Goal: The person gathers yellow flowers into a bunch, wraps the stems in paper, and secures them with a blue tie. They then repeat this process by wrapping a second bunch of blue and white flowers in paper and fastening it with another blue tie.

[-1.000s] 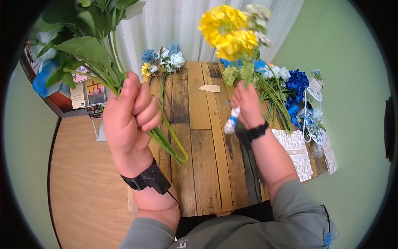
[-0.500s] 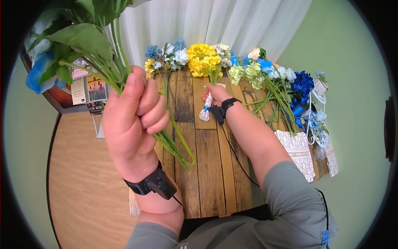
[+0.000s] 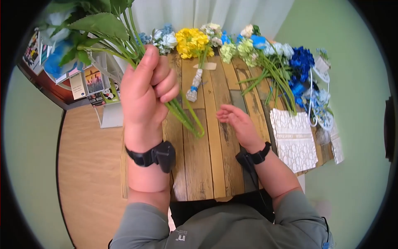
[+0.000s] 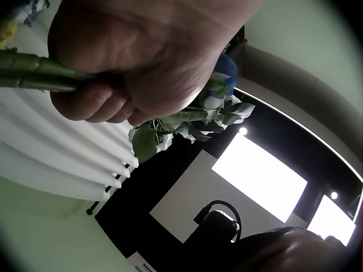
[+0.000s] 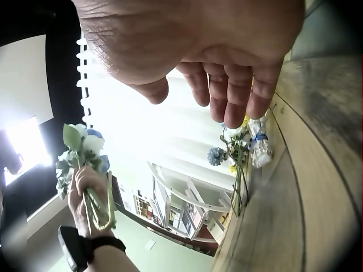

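The left hand [image 3: 145, 95] grips a bundle of green stems [image 3: 182, 114], thumb on top, its leaves and a blue flower [image 3: 62, 58] at the upper left of the head view. In the left wrist view the fingers curl round thick stems [image 4: 39, 71]. The right hand [image 3: 240, 124] holds nothing; it hovers over the table [image 3: 203, 166], fingers slightly bent, and the right wrist view shows that palm [image 5: 193, 39] and its separate fingers. Farther back lies a yellow flower bunch [image 3: 191, 42], its wrapped handle [image 3: 195, 85] tied in blue.
Green and white flowers with long stems [image 3: 275, 79], dark blue flowers [image 3: 302, 62] and a white wire stand [image 3: 310, 99] lie right. Patterned paper [image 3: 292, 139] is at the right edge. A card rack [image 3: 112, 114] stands left; a curtain [image 3: 174, 12] hangs behind.
The right hand has let go of the yellow bunch, which now lies on the table, and has drawn back toward the body. The left hand still grips its stems.
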Demonstrator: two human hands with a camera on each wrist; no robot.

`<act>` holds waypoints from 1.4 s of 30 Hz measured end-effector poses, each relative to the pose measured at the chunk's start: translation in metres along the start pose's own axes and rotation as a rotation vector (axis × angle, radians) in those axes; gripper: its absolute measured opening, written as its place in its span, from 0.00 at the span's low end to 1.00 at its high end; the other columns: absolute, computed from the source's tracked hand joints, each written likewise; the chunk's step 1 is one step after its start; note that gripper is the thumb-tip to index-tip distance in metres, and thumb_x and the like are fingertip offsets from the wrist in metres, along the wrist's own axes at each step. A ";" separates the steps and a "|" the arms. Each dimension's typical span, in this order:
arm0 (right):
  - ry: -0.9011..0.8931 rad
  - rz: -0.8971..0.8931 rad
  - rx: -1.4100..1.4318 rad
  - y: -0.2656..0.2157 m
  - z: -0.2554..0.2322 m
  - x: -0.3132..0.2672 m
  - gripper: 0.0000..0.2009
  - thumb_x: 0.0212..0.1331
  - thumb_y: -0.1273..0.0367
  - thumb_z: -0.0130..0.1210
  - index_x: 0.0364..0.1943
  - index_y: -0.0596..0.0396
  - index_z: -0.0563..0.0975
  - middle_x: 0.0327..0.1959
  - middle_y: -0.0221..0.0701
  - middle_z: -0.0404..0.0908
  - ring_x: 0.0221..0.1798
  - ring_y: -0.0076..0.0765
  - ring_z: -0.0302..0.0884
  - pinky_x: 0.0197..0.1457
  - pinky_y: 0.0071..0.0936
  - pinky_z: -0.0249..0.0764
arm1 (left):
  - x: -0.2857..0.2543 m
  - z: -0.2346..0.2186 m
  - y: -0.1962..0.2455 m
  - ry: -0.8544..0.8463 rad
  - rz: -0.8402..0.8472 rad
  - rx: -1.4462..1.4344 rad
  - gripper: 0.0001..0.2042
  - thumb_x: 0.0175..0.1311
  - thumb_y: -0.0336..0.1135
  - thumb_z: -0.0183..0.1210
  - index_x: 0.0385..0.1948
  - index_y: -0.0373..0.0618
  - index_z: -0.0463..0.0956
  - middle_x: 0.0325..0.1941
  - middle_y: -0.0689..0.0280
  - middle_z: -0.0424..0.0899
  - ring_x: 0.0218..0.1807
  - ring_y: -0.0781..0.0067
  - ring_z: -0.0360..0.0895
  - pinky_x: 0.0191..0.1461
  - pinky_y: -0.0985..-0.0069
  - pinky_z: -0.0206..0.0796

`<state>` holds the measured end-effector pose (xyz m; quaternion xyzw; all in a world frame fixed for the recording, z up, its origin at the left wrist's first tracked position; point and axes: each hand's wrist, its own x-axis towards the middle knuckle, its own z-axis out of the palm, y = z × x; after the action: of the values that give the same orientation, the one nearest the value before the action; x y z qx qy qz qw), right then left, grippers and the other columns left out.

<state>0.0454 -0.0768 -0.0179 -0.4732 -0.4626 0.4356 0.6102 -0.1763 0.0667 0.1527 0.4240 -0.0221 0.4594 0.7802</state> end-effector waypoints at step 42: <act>-0.023 0.077 0.063 -0.003 -0.013 0.003 0.07 0.73 0.67 0.52 0.38 0.53 0.73 0.18 0.22 0.69 0.16 0.20 0.66 0.19 0.21 0.62 | 0.009 0.009 -0.179 -0.216 -0.482 0.168 0.28 0.67 0.39 0.63 0.64 0.34 0.67 0.46 0.53 0.85 0.46 0.60 0.84 0.56 0.64 0.76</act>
<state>0.0587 -0.0772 -0.0160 -0.4660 -0.4370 0.4785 0.6024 -0.0364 0.0279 0.0478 0.5269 0.0344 0.2130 0.8221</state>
